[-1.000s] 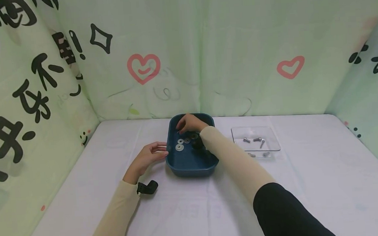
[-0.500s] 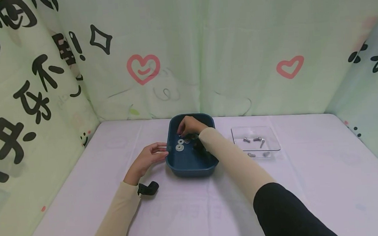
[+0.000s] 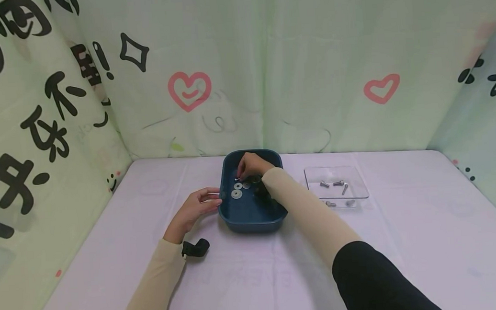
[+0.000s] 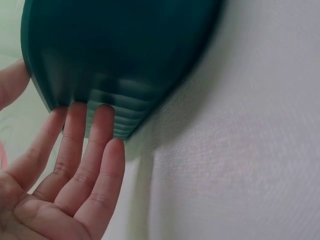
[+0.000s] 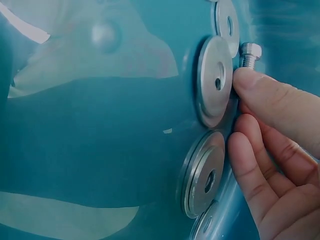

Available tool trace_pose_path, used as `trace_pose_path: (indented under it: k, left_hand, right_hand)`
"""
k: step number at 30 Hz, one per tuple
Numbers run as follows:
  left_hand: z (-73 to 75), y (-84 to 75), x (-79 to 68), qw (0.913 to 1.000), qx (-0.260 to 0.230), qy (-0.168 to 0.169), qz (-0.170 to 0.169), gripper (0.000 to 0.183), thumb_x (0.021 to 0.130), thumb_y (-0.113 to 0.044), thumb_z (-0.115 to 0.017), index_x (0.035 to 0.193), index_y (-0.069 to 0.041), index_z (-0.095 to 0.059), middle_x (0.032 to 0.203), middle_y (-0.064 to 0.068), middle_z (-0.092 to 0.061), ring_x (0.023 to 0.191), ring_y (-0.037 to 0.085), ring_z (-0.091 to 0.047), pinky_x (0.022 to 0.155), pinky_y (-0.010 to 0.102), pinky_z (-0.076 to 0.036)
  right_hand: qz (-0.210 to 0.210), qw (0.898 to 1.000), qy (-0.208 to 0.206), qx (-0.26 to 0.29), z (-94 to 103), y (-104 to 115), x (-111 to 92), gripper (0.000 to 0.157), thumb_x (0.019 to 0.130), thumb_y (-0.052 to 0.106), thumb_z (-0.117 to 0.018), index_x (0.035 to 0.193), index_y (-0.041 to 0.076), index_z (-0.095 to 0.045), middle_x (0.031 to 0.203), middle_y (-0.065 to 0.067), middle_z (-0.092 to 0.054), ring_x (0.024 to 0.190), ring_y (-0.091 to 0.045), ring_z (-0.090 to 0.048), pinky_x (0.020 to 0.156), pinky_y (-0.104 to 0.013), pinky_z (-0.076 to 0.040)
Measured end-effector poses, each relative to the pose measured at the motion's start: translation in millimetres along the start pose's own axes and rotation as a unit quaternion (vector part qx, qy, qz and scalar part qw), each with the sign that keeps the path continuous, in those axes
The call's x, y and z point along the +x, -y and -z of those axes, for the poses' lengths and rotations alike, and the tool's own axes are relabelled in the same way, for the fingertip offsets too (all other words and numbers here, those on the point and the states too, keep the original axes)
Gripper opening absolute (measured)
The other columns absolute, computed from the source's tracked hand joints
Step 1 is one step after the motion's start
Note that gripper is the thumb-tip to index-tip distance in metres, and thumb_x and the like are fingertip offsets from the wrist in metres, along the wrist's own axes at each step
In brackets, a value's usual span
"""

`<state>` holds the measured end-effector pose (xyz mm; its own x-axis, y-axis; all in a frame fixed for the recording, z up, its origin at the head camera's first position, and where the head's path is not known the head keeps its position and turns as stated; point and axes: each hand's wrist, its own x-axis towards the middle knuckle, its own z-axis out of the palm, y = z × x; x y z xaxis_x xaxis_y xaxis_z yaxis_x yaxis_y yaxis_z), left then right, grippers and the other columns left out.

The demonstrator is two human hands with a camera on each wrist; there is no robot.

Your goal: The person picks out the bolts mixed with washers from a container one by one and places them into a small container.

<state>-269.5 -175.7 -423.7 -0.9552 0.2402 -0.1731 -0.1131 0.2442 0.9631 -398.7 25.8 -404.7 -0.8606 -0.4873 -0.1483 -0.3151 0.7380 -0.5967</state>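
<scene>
A dark blue plastic tray (image 3: 253, 225) stands on the table at the middle of the head view. My right hand (image 3: 253, 165) reaches inside it near the far end. In the right wrist view, thumb and fingers pinch a small silver bolt (image 5: 251, 51), its knurled round head pointing up and most of its shank hidden. Beside the fingertips lie several flat metal washers (image 5: 215, 85), some stacked; two pale washers (image 3: 236, 194) show in the head view too. My left hand (image 4: 70, 185) rests its fairly straight fingertips against the tray's outer left side, with the thumb near the rim.
Right of the tray, a clear plastic box (image 3: 355, 178) contains several loose bolts (image 3: 324, 184). White cloth (image 3: 256, 279) covers the table. Behind it hangs a pale green curtain (image 3: 303, 74) with printed hearts, and similar cloth closes both sides.
Inside the tray, my right hand has shifted very slightly to the right and down, staying near the washers. My left hand keeps its place at the tray's side.
</scene>
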Motion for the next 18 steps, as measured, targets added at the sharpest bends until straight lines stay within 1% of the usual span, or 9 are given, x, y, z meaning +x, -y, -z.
trace_pose_path:
  k: [5,13,15,18]
  left_hand:
    - [0.0,0.5,0.2,1.0000,-0.001,0.000,-0.001,0.047,0.091,-0.014,-0.062,0.133,0.001,-0.047,0.131,0.025,-0.052,0.102,0.016,-0.061,0.100,0.041,-0.048]
    - [0.9,2.4,1.4,0.9999,-0.006,0.009,-0.002,0.049,0.091,-0.014,-0.060,0.135,0.001,-0.045,0.134,0.025,-0.050,0.105,0.014,-0.060,0.101,0.041,-0.048]
    - [0.7,1.9,1.0,1.0000,-0.004,0.008,0.000,0.049,0.091,-0.014,-0.060,0.135,0.001,-0.045,0.134,0.025,-0.050,0.105,0.015,-0.060,0.101,0.041,-0.047]
    - [0.9,1.4,1.1,1.0000,-0.002,0.008,0.001,0.049,0.091,-0.014,-0.060,0.135,0.001,-0.045,0.134,0.025,-0.050,0.106,0.016,-0.060,0.101,0.042,-0.047]
  right_hand:
    - [-0.002,1.000,0.001,-0.007,-0.6,-1.4,0.9,0.005,0.082,0.007,-0.071,0.086,0.005,-0.075,0.090,-0.010,-0.072,0.078,-0.019,-0.065,0.080,-0.030,-0.058]
    - [-0.008,1.000,0.012,-0.020,-0.9,0.2,0.1,0.005,0.083,0.008,-0.069,0.084,0.004,-0.073,0.081,-0.009,-0.069,0.066,-0.015,-0.061,0.064,-0.023,-0.057]
    - [-0.005,1.000,0.010,-0.024,-0.6,-0.2,0.4,0.006,0.083,0.009,-0.069,0.083,0.005,-0.073,0.080,-0.008,-0.068,0.066,-0.015,-0.061,0.064,-0.023,-0.056]
    - [0.012,0.999,0.001,-0.033,1.1,-0.7,1.6,0.007,0.083,0.010,-0.069,0.083,0.005,-0.074,0.080,-0.008,-0.069,0.066,-0.013,-0.060,0.063,-0.021,-0.054]
